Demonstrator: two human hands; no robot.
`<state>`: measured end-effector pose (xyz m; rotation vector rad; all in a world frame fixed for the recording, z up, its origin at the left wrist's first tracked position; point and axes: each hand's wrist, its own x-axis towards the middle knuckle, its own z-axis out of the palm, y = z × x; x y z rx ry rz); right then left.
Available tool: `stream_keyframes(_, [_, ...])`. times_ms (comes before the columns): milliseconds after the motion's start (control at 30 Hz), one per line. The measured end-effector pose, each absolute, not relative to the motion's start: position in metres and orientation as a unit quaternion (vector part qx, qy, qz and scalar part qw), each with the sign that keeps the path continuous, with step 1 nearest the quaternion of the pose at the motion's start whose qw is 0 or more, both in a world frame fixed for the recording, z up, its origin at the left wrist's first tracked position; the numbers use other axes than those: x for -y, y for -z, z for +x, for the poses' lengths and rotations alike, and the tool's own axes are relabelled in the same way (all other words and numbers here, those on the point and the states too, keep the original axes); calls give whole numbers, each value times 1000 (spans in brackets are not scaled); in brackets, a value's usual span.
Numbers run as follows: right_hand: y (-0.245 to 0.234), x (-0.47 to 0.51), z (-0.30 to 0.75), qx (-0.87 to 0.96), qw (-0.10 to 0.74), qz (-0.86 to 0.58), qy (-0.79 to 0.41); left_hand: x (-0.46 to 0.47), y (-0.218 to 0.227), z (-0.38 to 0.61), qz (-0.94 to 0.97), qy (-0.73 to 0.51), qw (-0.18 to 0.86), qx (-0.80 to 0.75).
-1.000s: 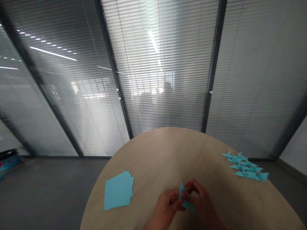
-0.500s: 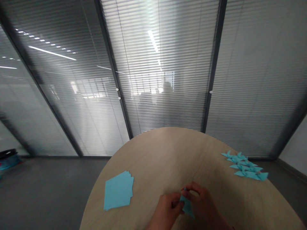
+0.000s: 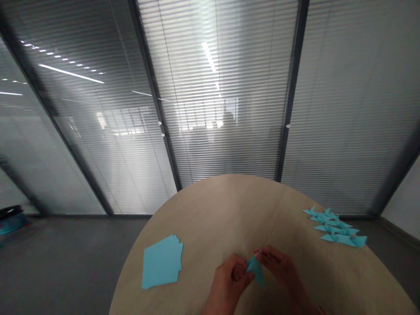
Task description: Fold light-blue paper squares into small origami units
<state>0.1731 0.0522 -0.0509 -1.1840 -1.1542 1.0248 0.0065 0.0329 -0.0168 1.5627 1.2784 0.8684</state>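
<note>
Between my two hands, just above the near part of the round table [image 3: 213, 210], is a small folded piece of turquoise paper [image 3: 256, 271]. My left hand [image 3: 228, 280] pinches its left side between thumb and fingers. The fingertips of my right hand [image 3: 277, 262] are closed on the paper's upper tip. A loose stack of flat turquoise paper sheets [image 3: 162, 262] lies to the left of my hands. Several folded turquoise paper cranes [image 3: 341, 239] rest in rows near the table's right edge.
Glass panels with blinds [image 3: 226, 148] stand behind the table's curved far edge, divided by dark frames. Grey floor [image 3: 82, 253] shows on both sides. A dark-rimmed blue object [image 3: 13, 222], perhaps a bin, is at the far left.
Both hands have moved slightly up with the folded paper. My right fingers are straighter now and pinch its top tip, and more of the paper shows.
</note>
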Motion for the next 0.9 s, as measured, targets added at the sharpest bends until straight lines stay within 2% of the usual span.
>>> stream_keyframes(300, [45,-50,171,498,561,-517,-412,-35,23,5,605,-422,427,-523])
stream_keyframes(733, [43,-45,168,483,569,-530,-402,-35,29,7,530,-474,509,-485])
stream_keyframes(900, [48,-47,168,483,581,-514,-407,-39,39,11,510,-447,564,-472])
